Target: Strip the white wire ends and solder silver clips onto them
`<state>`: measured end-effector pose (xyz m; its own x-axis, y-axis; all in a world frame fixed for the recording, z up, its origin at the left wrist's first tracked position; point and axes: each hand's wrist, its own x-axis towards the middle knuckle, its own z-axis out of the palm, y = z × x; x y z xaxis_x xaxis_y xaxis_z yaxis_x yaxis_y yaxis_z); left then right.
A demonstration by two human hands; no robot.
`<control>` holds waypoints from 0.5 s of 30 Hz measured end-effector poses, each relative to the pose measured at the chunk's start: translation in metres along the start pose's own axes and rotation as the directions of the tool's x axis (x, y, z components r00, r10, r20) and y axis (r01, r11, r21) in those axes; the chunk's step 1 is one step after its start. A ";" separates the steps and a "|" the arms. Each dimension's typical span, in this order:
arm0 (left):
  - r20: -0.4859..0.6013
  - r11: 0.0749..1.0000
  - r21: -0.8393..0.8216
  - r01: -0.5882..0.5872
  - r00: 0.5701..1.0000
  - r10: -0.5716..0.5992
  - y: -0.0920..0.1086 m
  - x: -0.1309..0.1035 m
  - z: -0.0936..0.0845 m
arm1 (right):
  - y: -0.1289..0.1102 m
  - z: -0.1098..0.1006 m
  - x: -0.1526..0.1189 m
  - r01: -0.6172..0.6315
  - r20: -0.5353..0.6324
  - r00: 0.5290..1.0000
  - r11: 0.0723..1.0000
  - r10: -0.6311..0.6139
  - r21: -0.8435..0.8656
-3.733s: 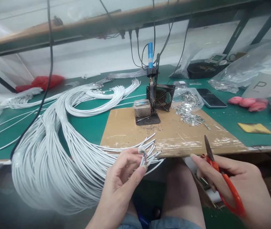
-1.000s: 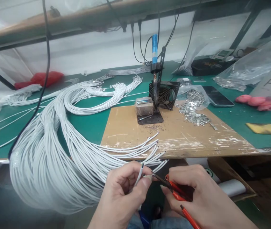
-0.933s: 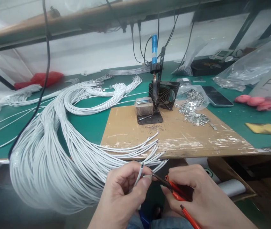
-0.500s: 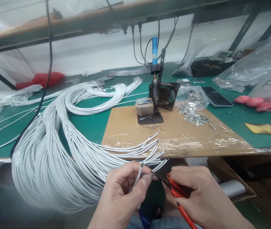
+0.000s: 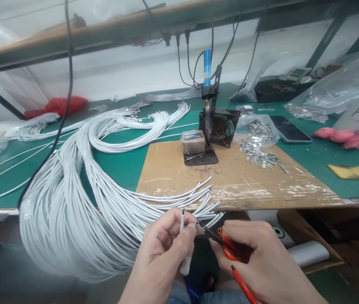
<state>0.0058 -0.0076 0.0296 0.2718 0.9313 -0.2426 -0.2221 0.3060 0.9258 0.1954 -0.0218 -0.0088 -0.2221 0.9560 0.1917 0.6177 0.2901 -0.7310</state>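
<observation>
The left hand [image 5: 166, 249] pinches a white wire [image 5: 182, 220]; at its three o'clock, the right hand [image 5: 258, 253] grips red scissors [image 5: 230, 251].

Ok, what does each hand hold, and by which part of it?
The left hand pinches a white cable close to its end; the right hand grips scissors by the red handles.

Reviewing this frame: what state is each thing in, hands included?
Left hand, closed
Held cable, pinched, end upward
Right hand, closed
Scissors, held; blade opening unclear
Cable bundle, gathered, draped over the table edge
Soldering iron, upright, tip down
Fan, spinning or not unclear
Phone, flat, screen dark
Metal pieces, loosely heaped
Yellow sponge, flat, stained
</observation>
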 end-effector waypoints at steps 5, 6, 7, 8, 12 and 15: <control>-0.006 1.000 -0.005 -0.003 1.000 0.003 -0.001 -0.002 -0.001 | -0.002 0.002 0.003 0.076 -0.019 0.997 0.997 -0.076 -0.016; -0.007 1.000 -0.003 -0.005 1.000 0.005 -0.001 -0.002 -0.002 | -0.002 0.002 0.003 0.086 -0.027 0.996 0.996 -0.086 -0.025; -0.010 1.000 -0.005 -0.003 1.000 0.003 -0.001 -0.002 -0.002 | -0.001 0.002 0.003 0.094 -0.033 0.995 0.995 -0.095 -0.034; -0.013 1.000 -0.008 0.001 1.000 -0.001 0.000 -0.002 -0.002 | 0.000 0.002 0.003 0.100 -0.035 0.994 0.994 -0.101 -0.042; 0.004 1.000 -0.026 0.006 1.000 -0.006 0.000 -0.001 -0.002 | 0.002 0.002 0.001 0.117 -0.058 0.991 0.990 -0.122 -0.077; -0.008 1.000 -0.018 0.011 1.000 -0.011 0.002 0.000 -0.001 | 0.002 0.002 0.000 0.139 -0.088 0.985 0.983 -0.150 -0.124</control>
<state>0.0049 -0.0068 0.0308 0.2663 0.9296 -0.2549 -0.2357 0.3192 0.9179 0.1956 -0.0209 -0.0117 -0.2448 0.9018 0.3562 0.6695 0.4229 -0.6107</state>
